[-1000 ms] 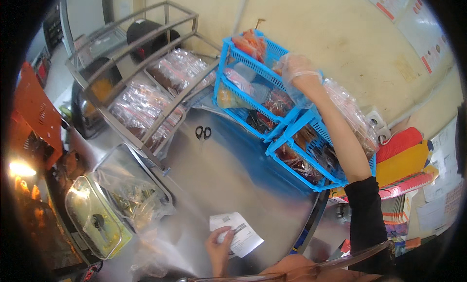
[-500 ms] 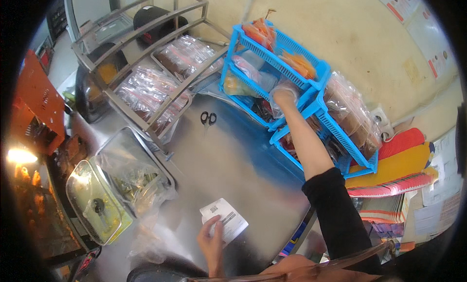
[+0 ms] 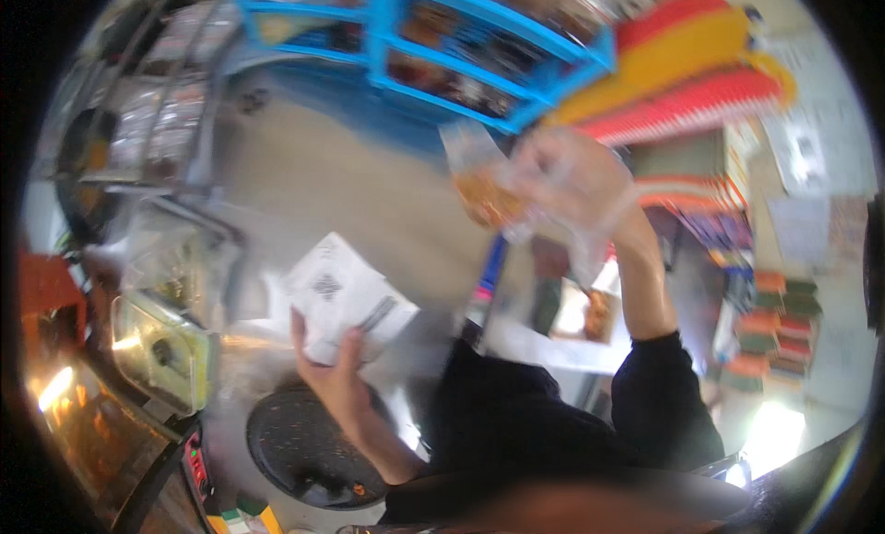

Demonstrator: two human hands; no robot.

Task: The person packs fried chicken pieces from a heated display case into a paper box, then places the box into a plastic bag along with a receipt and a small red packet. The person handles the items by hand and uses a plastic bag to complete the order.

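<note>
From the head view, blurred by motion, the right hand (image 3: 576, 179), in a thin clear glove, has its fingers closed on a clear bag of orange food (image 3: 484, 188) held up below the blue rack (image 3: 461, 46). The left hand (image 3: 336, 368) pinches a white paper slip (image 3: 343, 294) over the steel counter (image 3: 350, 175). A firm grip on the bag seems wise; open counter lies beyond the fingertips, the round black pan (image 3: 304, 442) beside the left wrist.

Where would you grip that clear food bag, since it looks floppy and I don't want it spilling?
Probably at the empty clear top of the bag, coming from above: the orange food sags in its lower part, so the slack film above gathers easily. The gloved right hand holds it from the side.
</note>
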